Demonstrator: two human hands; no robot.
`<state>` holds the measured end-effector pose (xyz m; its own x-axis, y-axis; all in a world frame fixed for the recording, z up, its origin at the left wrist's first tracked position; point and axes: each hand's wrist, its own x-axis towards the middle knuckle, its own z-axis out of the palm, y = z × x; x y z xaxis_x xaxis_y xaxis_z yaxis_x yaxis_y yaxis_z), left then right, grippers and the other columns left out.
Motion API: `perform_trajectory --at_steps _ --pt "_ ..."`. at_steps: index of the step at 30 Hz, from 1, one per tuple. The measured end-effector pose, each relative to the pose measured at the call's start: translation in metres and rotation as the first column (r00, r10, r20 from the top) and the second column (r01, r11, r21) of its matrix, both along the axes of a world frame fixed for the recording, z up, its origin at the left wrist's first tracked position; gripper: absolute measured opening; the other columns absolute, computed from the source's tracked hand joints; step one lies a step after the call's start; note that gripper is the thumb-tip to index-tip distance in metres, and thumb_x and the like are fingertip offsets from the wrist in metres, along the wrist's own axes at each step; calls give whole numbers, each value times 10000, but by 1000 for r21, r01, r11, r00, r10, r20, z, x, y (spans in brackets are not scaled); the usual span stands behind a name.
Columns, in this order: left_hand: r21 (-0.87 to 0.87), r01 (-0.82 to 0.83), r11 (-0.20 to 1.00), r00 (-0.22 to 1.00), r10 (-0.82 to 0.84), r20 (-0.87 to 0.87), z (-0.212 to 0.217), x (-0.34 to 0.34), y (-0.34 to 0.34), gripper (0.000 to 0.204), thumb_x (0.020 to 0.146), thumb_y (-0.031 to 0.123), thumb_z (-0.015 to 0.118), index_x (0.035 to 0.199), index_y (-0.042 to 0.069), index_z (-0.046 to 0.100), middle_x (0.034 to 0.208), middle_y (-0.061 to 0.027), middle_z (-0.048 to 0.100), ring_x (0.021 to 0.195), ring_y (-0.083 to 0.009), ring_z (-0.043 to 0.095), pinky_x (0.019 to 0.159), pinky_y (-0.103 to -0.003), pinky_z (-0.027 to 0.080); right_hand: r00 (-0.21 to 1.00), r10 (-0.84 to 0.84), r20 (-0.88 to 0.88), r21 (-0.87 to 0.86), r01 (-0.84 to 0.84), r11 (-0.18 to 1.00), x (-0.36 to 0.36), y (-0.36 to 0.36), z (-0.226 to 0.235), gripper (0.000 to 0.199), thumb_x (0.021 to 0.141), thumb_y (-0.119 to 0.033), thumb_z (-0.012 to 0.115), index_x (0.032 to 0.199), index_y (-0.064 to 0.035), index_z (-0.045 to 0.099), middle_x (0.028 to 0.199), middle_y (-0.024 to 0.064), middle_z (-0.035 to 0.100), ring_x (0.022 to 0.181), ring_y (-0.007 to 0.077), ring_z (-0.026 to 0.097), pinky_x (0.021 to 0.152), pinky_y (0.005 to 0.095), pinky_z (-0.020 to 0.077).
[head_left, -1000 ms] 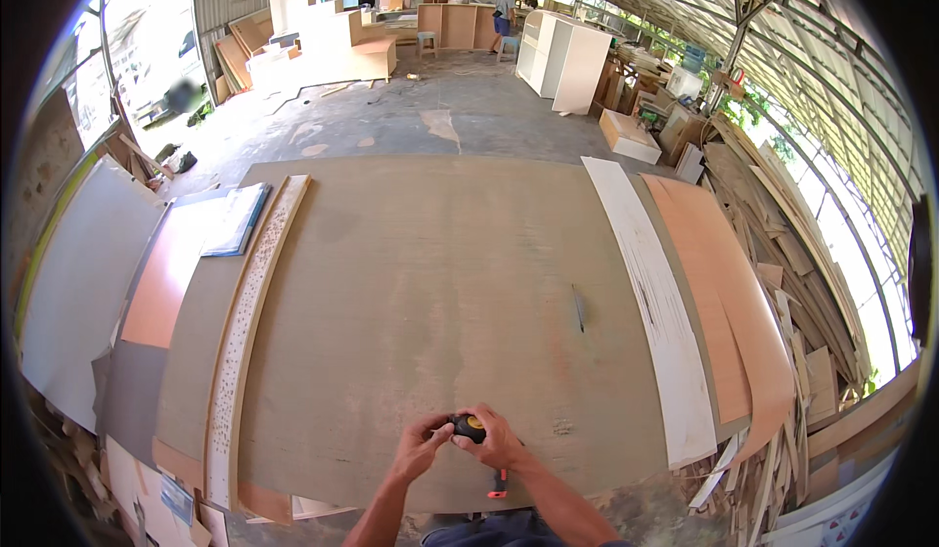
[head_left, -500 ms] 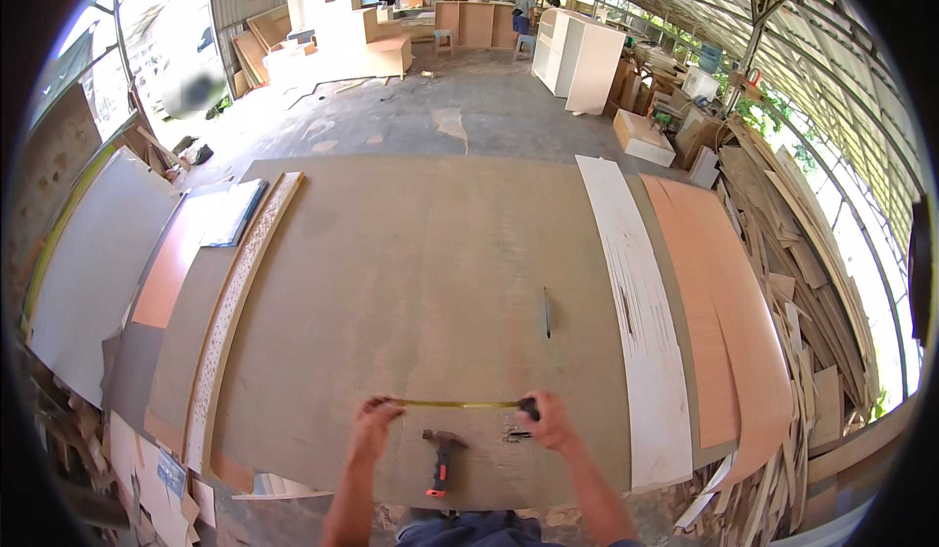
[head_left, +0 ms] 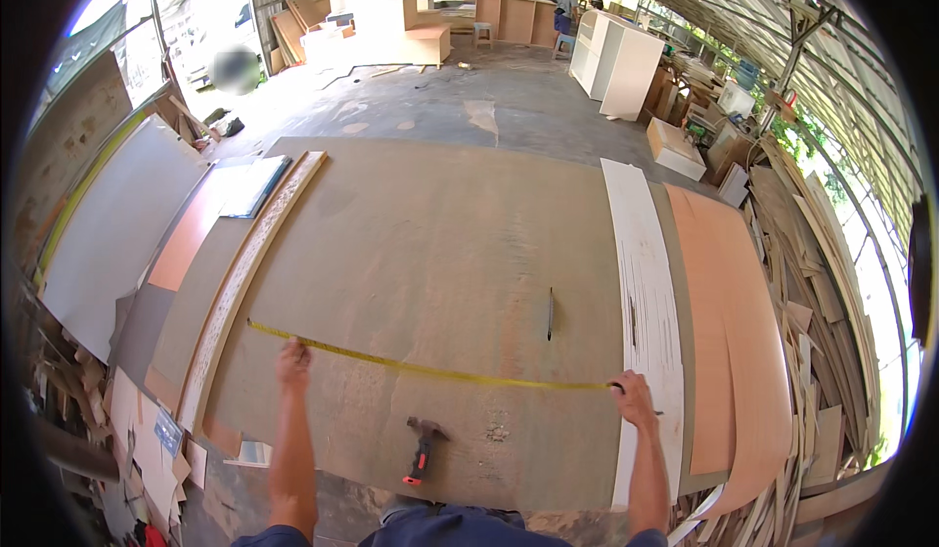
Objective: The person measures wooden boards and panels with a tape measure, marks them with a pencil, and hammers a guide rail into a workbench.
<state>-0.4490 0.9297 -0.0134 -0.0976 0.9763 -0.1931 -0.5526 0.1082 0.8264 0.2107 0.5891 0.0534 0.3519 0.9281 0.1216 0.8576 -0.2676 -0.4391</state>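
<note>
**Yellow tape measure [head_left: 440,371] out on a slant, L end farther off**

Nearest: red-&-black hammer [head_left: 423,449] on big brown board [head_left: 421,254], betw. body & tape, inside near edge. Mind it if lowering the tape.

Next out: R hand [head_left: 636,397], fingers closed round the tape's dark case [head_left: 616,388], by inner edge of white strip [head_left: 646,283]. Thin dark item [head_left: 658,413] poking out past that hand; can't tell what. Then L hand [head_left: 294,361], fingers bent in on the blade, apparently pinching short of the tip; exact finger placement too small to tell. Tip just beside speckled strip [head_left: 223,307]; can't tell if touching.

To do it well, prob.: keep blade taut & untwisted, hold L pinch firm vs. snap-back, swing R hand out or L hand in to lose the slant.

Edges: speckled strip on L, white strip on R as side limits; likely to snag tip or case, so lift a bit there. Beyond blade, R of ctr: slim dark tool [head_left: 550,314], in line w/ any outward sweep. Most room betw. tape & board's far edge, L of that tool; less on hammer side.

Farther: wide grey floor [head_left: 411,107], white cabinet [head_left: 631,68], co-worker [head_left: 565,4] at back, well apart from board.
</note>
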Motion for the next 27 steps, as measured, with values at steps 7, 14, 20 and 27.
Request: perform_trajectory --at_steps 7,14,20,27 --pt "-304 174 937 982 -145 117 -27 201 -59 75 925 126 633 960 62 613 842 -44 636 725 -164 633 613 -282 495 992 130 -6 -80 -130 988 -65 80 -24 188 855 -211 632 1019 -144 695 1012 89 632 1011 315 566 881 444 468" --pt "-429 -72 901 996 40 -82 -23 205 -10 100 925 76 625 963 -13 602 842 -84 646 696 -172 651 545 -264 497 995 49 86 -81 -42 996 -21 90 -44 261 864 -204 615 1116 -155 659 1096 96 619 1082 312 538 947 452 436" --pt "-458 -74 886 986 -2 -164 -21 184 22 106 925 70 622 956 -30 613 820 -98 647 680 -180 659 523 -268 499 991 -76 110 4 76 997 48 82 -48 243 833 -112 642 1076 -109 653 1081 87 600 1101 304 517 963 434 418" --pt "-473 6 881 961 -136 -241 -18 216 51 151 921 76 624 812 -28 620 771 -123 649 601 -186 644 456 -277 487 967 -214 140 7 215 977 70 82 -52 198 830 -84 650 1027 -99 658 1072 66 599 1112 284 511 938 442 418"
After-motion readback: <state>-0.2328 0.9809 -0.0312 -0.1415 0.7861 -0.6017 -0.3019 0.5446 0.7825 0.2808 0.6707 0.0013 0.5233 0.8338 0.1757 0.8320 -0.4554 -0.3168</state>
